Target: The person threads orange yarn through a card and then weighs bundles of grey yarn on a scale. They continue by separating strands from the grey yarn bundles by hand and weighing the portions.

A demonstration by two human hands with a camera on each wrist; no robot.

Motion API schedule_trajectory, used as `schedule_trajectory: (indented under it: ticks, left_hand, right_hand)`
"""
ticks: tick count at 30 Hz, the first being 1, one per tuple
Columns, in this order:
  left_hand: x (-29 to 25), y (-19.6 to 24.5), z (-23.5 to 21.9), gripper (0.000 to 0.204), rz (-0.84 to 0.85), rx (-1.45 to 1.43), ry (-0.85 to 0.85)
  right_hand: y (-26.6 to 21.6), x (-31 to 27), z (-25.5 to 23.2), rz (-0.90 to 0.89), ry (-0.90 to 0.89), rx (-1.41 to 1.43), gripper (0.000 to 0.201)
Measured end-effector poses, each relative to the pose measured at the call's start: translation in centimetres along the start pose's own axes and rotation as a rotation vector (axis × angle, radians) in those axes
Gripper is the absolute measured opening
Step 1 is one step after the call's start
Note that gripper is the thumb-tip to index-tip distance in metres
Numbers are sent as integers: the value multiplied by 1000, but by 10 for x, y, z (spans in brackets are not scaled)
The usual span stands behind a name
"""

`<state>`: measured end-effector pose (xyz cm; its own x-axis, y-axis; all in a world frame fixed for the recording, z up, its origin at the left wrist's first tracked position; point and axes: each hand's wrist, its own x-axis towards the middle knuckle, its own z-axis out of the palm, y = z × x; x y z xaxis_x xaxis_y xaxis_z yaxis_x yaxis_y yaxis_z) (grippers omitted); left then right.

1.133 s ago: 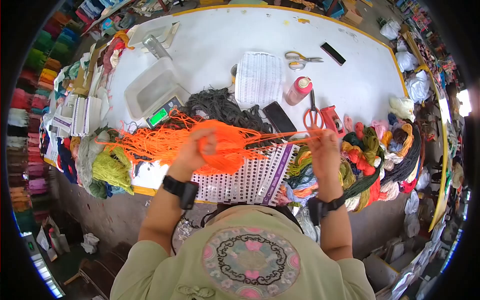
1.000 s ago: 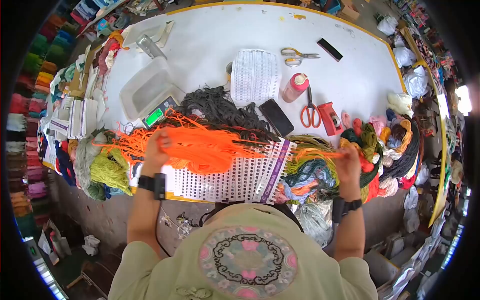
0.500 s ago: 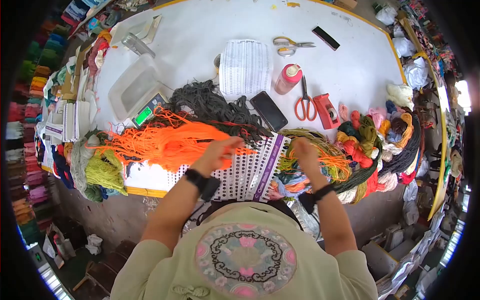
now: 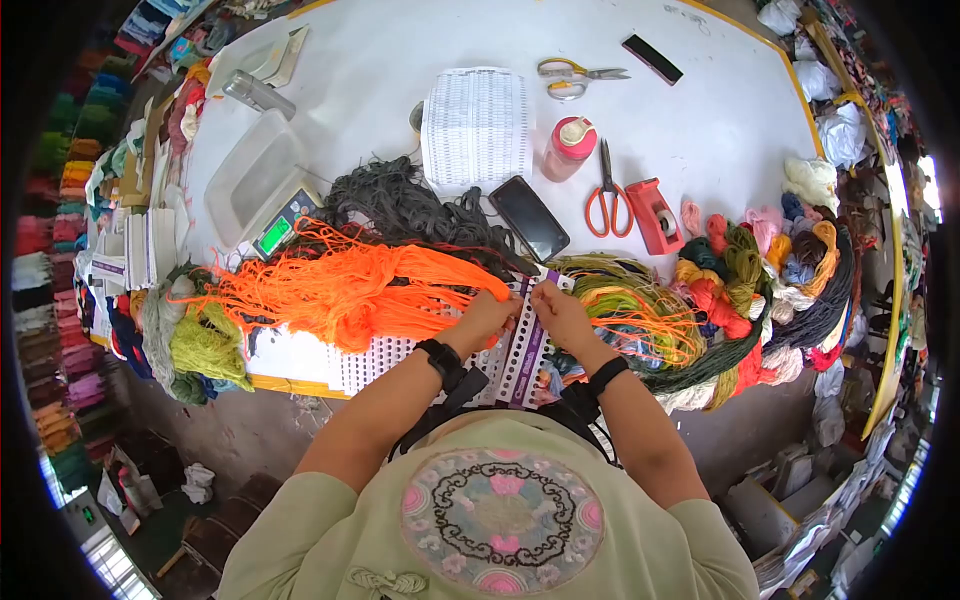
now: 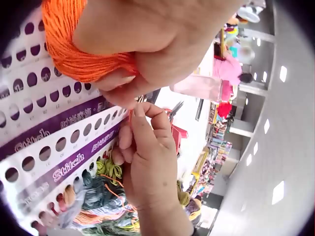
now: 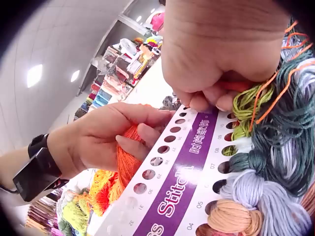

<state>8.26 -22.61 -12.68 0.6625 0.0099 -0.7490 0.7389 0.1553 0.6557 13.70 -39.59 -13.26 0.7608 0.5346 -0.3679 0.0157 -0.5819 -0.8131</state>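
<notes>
In the head view, a bundle of bright orange thread (image 4: 350, 285) lies across the near part of the table. The left hand (image 4: 485, 315) holds its right end, fingers curled round the strands, as the left wrist view also shows. Close beside it, the right hand (image 4: 562, 318) pinches orange thread at the far end of a white punched thread card (image 6: 184, 182) with a purple printed band. Loose orange strands (image 4: 655, 310) trail from there over the coloured threads at right. Skeins in green, peach and pale blue (image 6: 251, 191) hang from holes along the card's edge.
More punched cards (image 4: 380, 365) lie under the orange bundle. Behind are dark grey thread (image 4: 400, 205), a phone (image 4: 530, 217), red-handled scissors (image 4: 608, 200), a red tape dispenser (image 4: 655, 215), a pink-capped bottle (image 4: 570, 148), a scale (image 4: 285, 228) and a clear plastic bin (image 4: 255, 170).
The hands spread apart, stretching orange strands rightward, then came together over the card's far end. The loose strands now lie across the coloured threads at right. The head view has shifted slightly.
</notes>
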Motion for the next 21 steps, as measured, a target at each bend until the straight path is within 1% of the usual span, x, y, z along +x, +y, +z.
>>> schedule_trajectory:
  ticks: [2, 3, 4, 6, 8, 9, 11, 12, 14, 15, 17, 18, 20, 21]
  left_hand:
    - [2, -1, 2, 14, -22, -192, -16]
    - [4, -1, 2, 14, -23, -190, -17]
    - [7, -1, 2, 13, 4, -157, -43]
    - [8, 2, 2, 13, 27, -128, -71]
    - [9, 6, -2, 10, 24, 134, -97]
    - [8, 8, -1, 10, 22, 133, -95]
    - [5, 8, -2, 12, 111, 178, -75]
    - [4, 6, -1, 12, 108, 179, -73]
    - [1, -1, 0, 13, 169, 57, -5]
    - [0, -8, 0, 13, 165, 57, -3]
    - [0, -19, -1, 14, 319, 18, 78]
    - [-1, -24, -6, 14, 316, 19, 78]
    - [-8, -28, -17, 11, 255, 130, 244]
    - [-12, -26, -19, 11, 253, 132, 243]
  right_hand:
    - [1, 3, 0, 21, -7, 31, 14]
    - [2, 5, 0, 39, -15, 59, 14]
    - [4, 7, -1, 40, -13, 60, 14]
    - [6, 9, -3, 94, -108, 103, 14]
    - [8, 9, -3, 110, -118, 106, 15]
    - [7, 9, -2, 122, -127, 112, 15]
    - [7, 9, 0, 118, -132, 115, 16]
    - [7, 9, 1, 114, -132, 115, 16]
    - [5, 6, 1, 102, -123, 118, 17]
    - [3, 4, 1, 91, -114, 119, 18]
    - [-1, 2, -2, 81, -136, 85, 19]
    - [-3, 1, -4, 72, -155, 50, 21]
    - [-5, -2, -5, 46, -152, 11, 22]
    - [-6, -3, -5, 18, -145, -29, 23]
